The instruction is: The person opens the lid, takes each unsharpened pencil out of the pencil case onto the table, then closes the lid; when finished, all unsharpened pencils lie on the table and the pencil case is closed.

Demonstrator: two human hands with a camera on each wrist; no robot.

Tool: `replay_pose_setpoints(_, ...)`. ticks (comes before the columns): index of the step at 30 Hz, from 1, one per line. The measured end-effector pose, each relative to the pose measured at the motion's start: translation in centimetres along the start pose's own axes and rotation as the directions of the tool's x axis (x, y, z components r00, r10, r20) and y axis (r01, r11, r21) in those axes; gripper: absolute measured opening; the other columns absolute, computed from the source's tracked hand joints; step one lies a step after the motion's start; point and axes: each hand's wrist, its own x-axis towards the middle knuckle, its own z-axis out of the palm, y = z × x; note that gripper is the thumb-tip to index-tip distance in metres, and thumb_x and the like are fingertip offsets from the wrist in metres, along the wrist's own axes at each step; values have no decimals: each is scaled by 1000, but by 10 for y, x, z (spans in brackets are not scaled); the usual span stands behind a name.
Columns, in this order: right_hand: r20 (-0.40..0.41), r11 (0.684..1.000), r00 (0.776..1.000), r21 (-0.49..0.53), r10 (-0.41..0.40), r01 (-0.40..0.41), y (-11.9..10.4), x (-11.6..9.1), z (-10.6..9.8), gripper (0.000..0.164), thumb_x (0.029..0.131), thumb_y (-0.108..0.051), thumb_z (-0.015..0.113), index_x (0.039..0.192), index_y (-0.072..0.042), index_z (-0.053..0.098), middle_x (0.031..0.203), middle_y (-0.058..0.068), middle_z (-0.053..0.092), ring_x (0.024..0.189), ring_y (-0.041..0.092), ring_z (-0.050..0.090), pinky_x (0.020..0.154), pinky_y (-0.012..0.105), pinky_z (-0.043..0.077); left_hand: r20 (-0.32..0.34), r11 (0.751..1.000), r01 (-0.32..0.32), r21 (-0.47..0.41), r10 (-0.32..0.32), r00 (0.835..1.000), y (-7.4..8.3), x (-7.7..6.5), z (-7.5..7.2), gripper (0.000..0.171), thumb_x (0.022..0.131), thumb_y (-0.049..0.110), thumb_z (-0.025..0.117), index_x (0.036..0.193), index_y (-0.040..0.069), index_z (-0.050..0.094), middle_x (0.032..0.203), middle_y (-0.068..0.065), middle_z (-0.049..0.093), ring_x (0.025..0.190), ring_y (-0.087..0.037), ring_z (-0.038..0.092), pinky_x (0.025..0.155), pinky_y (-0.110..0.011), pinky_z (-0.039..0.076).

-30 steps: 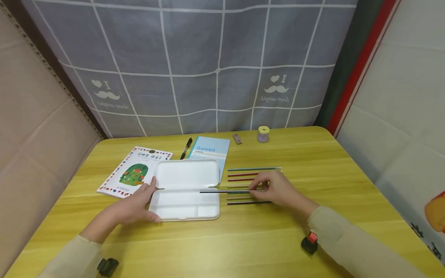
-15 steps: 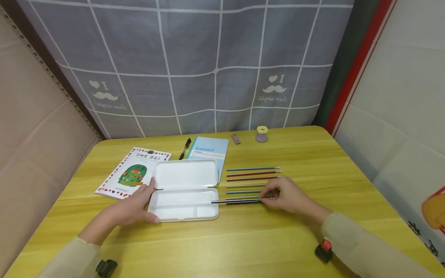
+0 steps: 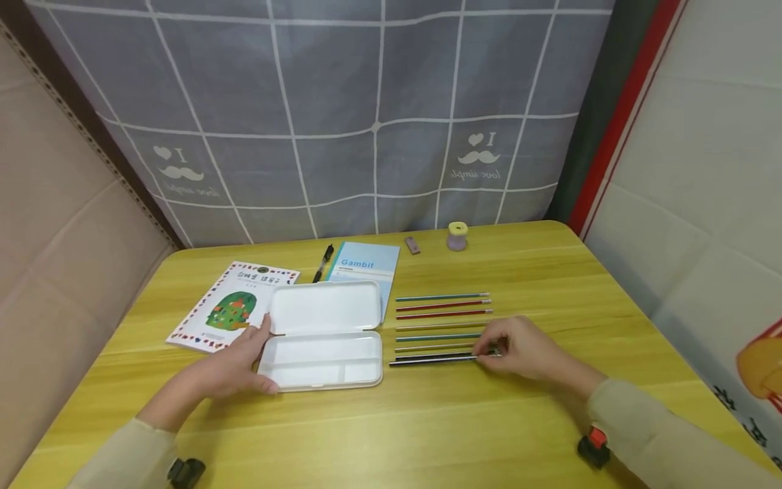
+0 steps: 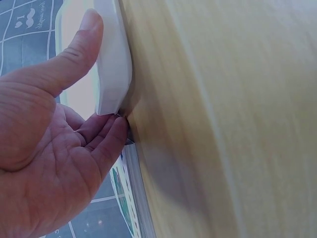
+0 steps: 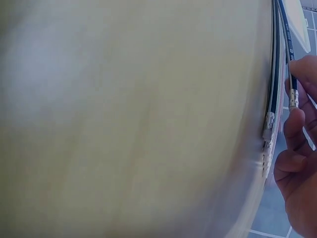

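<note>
My right hand (image 3: 518,346) pinches a dark pencil (image 3: 427,361) near its metal-capped end. The pencil lies level just in front of a row of pencils, its other end close to the case. In the right wrist view the held pencil (image 5: 292,74) is tilted slightly above the others. My left hand (image 3: 231,370) holds the left end of an open white pencil case (image 3: 305,370), thumb at its front corner and fingers at the hinge side. The left wrist view shows the thumb along the case wall (image 4: 114,74). No pencils show in the case's compartments.
Several pencils, including a red pencil (image 3: 442,314) and a green pencil (image 3: 442,297), lie parallel right of the case. Behind are a picture book (image 3: 235,309), a pen (image 3: 324,263), a blue notebook (image 3: 366,261), a small mauve block (image 3: 412,245) and a yellow-topped spool (image 3: 457,236).
My right hand has moved right and toward me, bringing the pencil from over the case and row to the row's front side. My left hand stays on the case.
</note>
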Motion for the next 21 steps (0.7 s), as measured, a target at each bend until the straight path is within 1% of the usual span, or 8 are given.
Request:
replay_pose_setpoints(5, -7, 1000, 1000, -16, 6, -6, 1, -7, -3, 11, 88, -9, 84, 89, -20, 83, 86, -14, 71, 66, 1, 55, 56, 23, 50, 6, 1000, -1, 16, 1, 1000, 2, 0, -1, 137, 80, 51, 85, 160, -13, -5, 162, -45, 5, 149, -59, 17, 116, -72, 23)
replay_pose_setpoints(9, 8, 999, 1000, -38, 26, -26, 1, -10, -5, 12, 87, -9, 84, 89, -21, 82, 85, -14, 70, 67, 2, 57, 56, 23, 51, 9, 1000, 3, 16, -3, 1000, 2, -1, -1, 136, 80, 51, 85, 160, -14, -5, 161, -45, 7, 148, -59, 19, 116, -71, 25)
replay_pose_setpoints(15, 18, 991, 999, -128, 27, -25, 3, -12, -1, 16, 86, -10, 86, 87, -25, 82, 85, -19, 68, 73, 4, 61, 62, 23, 53, 11, 1000, -2, 4, 2, 1000, 2, -2, -1, 136, 81, 49, 86, 160, -13, -5, 160, -46, 8, 148, -59, 19, 116, -72, 23)
replay_pose_setpoints(18, 14, 988, 1000, -156, 19, -16, 4, -12, 1, 16, 84, -10, 87, 87, -25, 82, 85, -20, 68, 73, 2, 61, 63, 24, 54, 8, 1000, -14, 5, 14, 1000, 2, -2, -1, 135, 81, 48, 86, 160, -14, -5, 160, -45, 9, 148, -59, 21, 116, -72, 23)
replay_pose_setpoints(21, 12, 984, 1000, -178, 14, -12, 3, -12, 2, 15, 84, -11, 87, 87, -25, 82, 85, -20, 68, 74, 2, 62, 64, 23, 55, 8, 1000, -11, 15, 10, 1000, 3, -1, -1, 135, 81, 49, 85, 160, -14, -5, 160, -45, 9, 148, -59, 21, 116, -72, 24)
